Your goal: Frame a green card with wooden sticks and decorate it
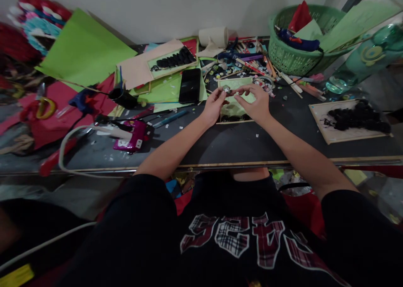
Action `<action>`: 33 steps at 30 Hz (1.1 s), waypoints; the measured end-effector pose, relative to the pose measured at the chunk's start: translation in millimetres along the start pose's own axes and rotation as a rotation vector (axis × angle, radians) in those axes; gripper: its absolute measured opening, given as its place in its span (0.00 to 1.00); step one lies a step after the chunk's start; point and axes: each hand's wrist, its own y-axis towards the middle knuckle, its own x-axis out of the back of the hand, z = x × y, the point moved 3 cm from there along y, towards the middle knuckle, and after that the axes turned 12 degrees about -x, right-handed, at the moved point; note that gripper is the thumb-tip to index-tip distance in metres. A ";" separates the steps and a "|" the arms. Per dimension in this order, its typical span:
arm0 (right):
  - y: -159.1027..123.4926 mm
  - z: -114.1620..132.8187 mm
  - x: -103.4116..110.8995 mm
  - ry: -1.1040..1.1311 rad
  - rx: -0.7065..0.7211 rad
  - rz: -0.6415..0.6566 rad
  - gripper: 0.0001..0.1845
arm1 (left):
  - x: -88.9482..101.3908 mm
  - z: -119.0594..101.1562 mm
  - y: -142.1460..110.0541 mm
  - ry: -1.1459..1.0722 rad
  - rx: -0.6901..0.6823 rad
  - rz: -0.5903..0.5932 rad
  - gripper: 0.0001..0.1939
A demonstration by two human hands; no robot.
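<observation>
My left hand [215, 105] is closed in a pinch on a small roundish grey-green piece [226, 88], too small to name surely. My right hand [257, 104] comes in from the other side, its thumb and fingertips drawn together close to that piece. What those fingertips hold, if anything, is too small to make out. Both hands are above a light green framed panel [234, 106], with dark lumps [234, 118] along its near edge. Part of the panel is hidden by my hands. A clear round container [263, 84] of small bits stands just beyond my right hand.
A black phone [189, 85] lies left of the panel, near a blue pen [170, 118] and a purple power socket [130, 136] with a white cable. Framed panels with black pieces [352, 119] lie right and behind. A green basket [292, 50] and bottle [355, 64] stand at right.
</observation>
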 end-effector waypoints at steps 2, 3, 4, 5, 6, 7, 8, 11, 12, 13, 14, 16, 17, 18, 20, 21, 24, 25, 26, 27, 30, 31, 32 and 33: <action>1.6 -3.2 0.6 0.019 -0.018 -0.014 0.20 | 1.7 2.5 1.2 -0.013 0.000 0.010 0.30; 2.1 -4.1 0.2 0.021 -0.023 -0.005 0.20 | 2.1 3.4 1.3 -0.011 -0.006 0.018 0.31; 2.2 -4.6 -0.4 0.017 -0.025 0.010 0.20 | 2.3 4.0 1.3 -0.005 -0.017 0.028 0.31; 2.1 -4.7 -1.0 0.007 -0.028 0.023 0.19 | 2.3 4.4 1.2 0.004 -0.030 0.037 0.31; 1.8 -4.7 -1.5 -0.005 -0.034 0.032 0.19 | 2.1 4.8 1.0 0.015 -0.042 0.047 0.31; 1.4 -4.8 -1.8 -0.016 -0.042 0.033 0.18 | 1.8 5.0 0.8 0.027 -0.050 0.059 0.30; 0.9 -4.9 -1.9 -0.024 -0.050 0.028 0.18 | 1.4 5.1 0.5 0.038 -0.054 0.073 0.29; 0.3 -6.2 -2.6 -0.031 -0.063 0.025 0.19 | -0.5 4.1 -0.4 0.052 -0.056 0.110 0.28; 0.3 -6.9 -3.2 -0.035 -0.063 0.033 0.21 | -1.2 3.4 -0.7 0.051 -0.056 0.120 0.28; 0.5 -7.7 -3.9 -0.043 -0.062 0.047 0.21 | -2.0 2.7 -1.1 0.050 -0.056 0.129 0.28; 0.7 -8.7 -4.6 -0.054 -0.061 0.063 0.21 | -2.7 2.2 -1.5 0.050 -0.053 0.137 0.27; 1.0 -10.8 -5.8 -0.080 -0.060 0.085 0.20 | -3.8 1.5 -2.2 0.061 -0.046 0.148 0.25; 1.0 -12.1 -6.4 -0.091 -0.061 0.092 0.19 | -4.0 1.2 -2.4 0.072 -0.047 0.149 0.24; 0.9 -13.5 -7.1 -0.099 -0.062 0.097 0.19 | -4.0 1.0 -2.6 0.087 -0.051 0.149 0.23; 0.3 -16.3 -9.1 -0.092 -0.056 0.107 0.19 | -4.0 0.0 -2.7 0.127 -0.068 0.150 0.21; -0.1 -17.8 -10.5 -0.080 -0.049 0.114 0.20 | -4.1 -1.0 -2.8 0.153 -0.077 0.153 0.20; -1.2 -22.3 -14.8 -0.038 -0.027 0.127 0.20 | -5.3 -8.2 -4.1 0.270 -0.119 0.156 0.17; -1.3 -23.7 -15.9 -0.030 -0.018 0.126 0.19 | -5.8 -12.4 -5.1 0.321 -0.141 0.146 0.16; -1.3 -25.0 -16.9 -0.027 -0.009 0.124 0.18 | -6.5 -17.2 -6.2 0.374 -0.166 0.135 0.15; -1.3 -26.3 -17.6 -0.027 0.002 0.121 0.16 | -7.3 -22.4 -7.6 0.427 -0.190 0.125 0.14; -1.1 -29.1 -19.4 -0.029 0.036 0.128 0.13 | -10.0 -35.9 -12.0 0.553 -0.241 0.117 0.12; -1.1 -29.6 -19.8 -0.026 0.049 0.128 0.13 | -10.6 -38.8 -13.2 0.578 -0.252 0.117 0.12; -1.1 -29.7 -20.2 -0.022 0.063 0.128 0.12 | -11.0 -40.5 -14.2 0.593 -0.263 0.117 0.12; -1.2 -29.6 -20.5 -0.016 0.077 0.126 0.12 | -11.0 -40.8 -14.8 0.599 -0.270 0.116 0.12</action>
